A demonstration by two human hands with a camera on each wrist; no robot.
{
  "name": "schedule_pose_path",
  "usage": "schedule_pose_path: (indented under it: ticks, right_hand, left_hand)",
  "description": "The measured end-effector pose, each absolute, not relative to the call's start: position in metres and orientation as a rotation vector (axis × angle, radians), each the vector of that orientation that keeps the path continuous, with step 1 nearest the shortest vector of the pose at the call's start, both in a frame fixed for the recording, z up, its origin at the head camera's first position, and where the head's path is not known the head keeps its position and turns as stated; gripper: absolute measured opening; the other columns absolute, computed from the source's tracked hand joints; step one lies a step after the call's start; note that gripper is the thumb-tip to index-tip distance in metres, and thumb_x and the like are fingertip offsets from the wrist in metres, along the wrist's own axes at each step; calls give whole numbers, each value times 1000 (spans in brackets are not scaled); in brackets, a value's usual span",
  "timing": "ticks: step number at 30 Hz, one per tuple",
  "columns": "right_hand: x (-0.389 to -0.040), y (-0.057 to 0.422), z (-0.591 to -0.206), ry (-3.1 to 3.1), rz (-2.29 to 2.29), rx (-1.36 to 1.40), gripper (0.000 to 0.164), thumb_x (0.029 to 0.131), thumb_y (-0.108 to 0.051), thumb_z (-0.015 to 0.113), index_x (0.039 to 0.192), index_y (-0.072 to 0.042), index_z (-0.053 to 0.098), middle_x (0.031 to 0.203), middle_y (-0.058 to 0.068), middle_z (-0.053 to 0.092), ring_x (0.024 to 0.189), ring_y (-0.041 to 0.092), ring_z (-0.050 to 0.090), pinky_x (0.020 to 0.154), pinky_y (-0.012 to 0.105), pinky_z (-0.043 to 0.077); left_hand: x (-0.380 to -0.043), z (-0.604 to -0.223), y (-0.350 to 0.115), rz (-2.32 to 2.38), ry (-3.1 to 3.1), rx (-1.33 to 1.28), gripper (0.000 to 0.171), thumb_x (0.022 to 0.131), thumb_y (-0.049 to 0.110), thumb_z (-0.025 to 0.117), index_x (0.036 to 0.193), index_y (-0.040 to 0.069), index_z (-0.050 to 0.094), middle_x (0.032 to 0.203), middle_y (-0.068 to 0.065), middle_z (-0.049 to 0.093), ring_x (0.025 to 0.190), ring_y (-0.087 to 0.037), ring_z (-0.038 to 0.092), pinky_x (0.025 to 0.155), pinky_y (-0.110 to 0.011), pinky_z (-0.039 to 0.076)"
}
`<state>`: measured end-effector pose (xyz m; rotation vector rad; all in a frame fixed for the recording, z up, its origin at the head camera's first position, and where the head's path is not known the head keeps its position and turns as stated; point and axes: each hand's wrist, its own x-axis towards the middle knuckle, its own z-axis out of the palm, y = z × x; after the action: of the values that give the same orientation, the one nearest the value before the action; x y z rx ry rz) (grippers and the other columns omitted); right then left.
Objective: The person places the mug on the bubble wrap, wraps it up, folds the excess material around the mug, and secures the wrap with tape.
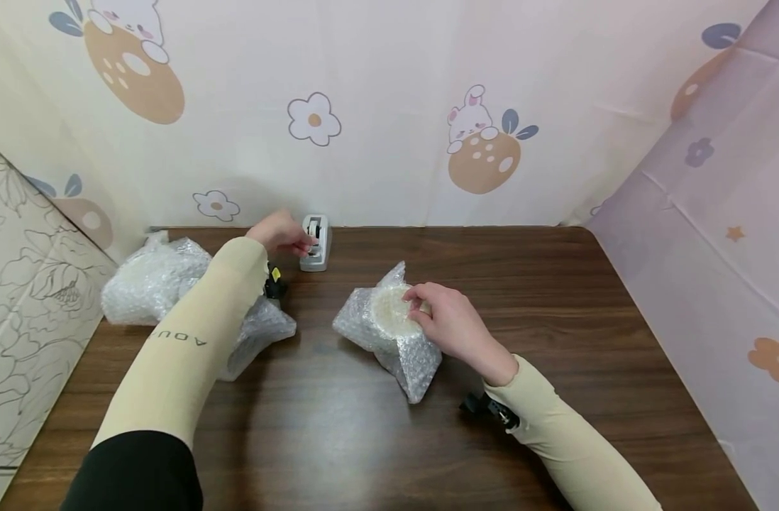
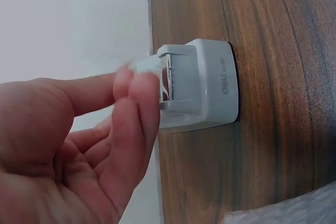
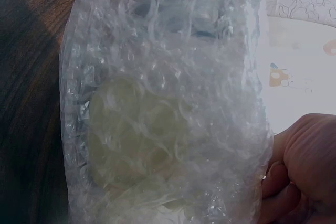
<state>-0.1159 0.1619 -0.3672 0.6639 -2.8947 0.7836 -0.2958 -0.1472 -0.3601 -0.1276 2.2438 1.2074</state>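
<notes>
Near the back edge, my left hand (image 1: pixel 281 233) is at a white tape dispenser (image 1: pixel 316 245). In the left wrist view, the thumb and fingertips of the left hand (image 2: pixel 113 114) pinch the tape end (image 2: pixel 149 66) beside the dispenser's cutter (image 2: pixel 169 77). A bubble-wrapped bundle (image 1: pixel 379 330) stands mid-table, a round pale shape showing at its top. My right hand (image 1: pixel 450 323), with fingers bent, holds the bubble wrap at that top. The right wrist view shows the bubble wrap (image 3: pixel 210 103) up close over a yellowish shape, with the right hand (image 3: pixel 310 166) partly cut off.
More bubble-wrapped bundles (image 1: pixel 153 280) lie at the left of the brown wooden table (image 1: pixel 523 298), one partly behind the left forearm. A patterned curtain (image 1: pixel 389 156) hangs along the back edge, and another patterned cloth (image 1: pixel 702 234) borders the right side.
</notes>
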Motion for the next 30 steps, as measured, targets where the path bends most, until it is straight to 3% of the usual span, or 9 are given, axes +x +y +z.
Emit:
schedule_pose_path:
  ticks: [5,11,17,20,25,30]
  right_hand:
    - [-116,161,-367,-2896,791,657,19,88,-7,75,107,-9,71,91,-2,67,71,11,57,66,33,48]
    - [-115,161,-367,-2890,791,670,19,88,-7,75,107,-9,71,92,-2,67,72,11,57,67,33,48]
    - [-115,162,-367,-2889,794,668,19,88,-7,75,107,-9,71,92,-2,67,71,11,57,67,33,49]
    - [-115,162,-367,-2894,793,667,19,88,-7,75,107,-9,71,92,-2,67,70,10,57,67,33,48]
    - [-115,162,-367,-2894,797,663,19,88,-7,75,107,-9,71,91,-2,67,67,10,54,65,32,47]
    - [-116,163,-368,-2887,795,667,19,88,-7,75,106,-9,71,91,-2,67,68,10,55,65,32,48]
  left_hand:
    - [-296,-363,-150,1260,2126,-129,12,96,4,66,91,-7,66,72,-7,68,60,-10,66,65,-23,55]
    - [-293,-365,-154,1239,2126,-139,18,96,6,66,103,-11,67,76,-9,70,64,-12,67,74,-26,56]
    - [-286,-360,-149,1134,2214,-84,16,95,5,66,98,-11,67,71,-10,69,60,-14,67,63,-25,56]
    - [-284,-358,-146,1089,2229,-60,18,97,6,64,100,-12,64,71,-13,68,59,-16,68,67,-31,58]
    - [-284,-358,-144,1063,2169,-80,27,99,8,60,114,-14,55,82,-21,70,66,-24,71,79,-40,58]
    - [-286,-360,-147,1020,2174,-56,31,100,14,61,117,-12,56,94,-23,73,79,-24,73,77,-34,57]
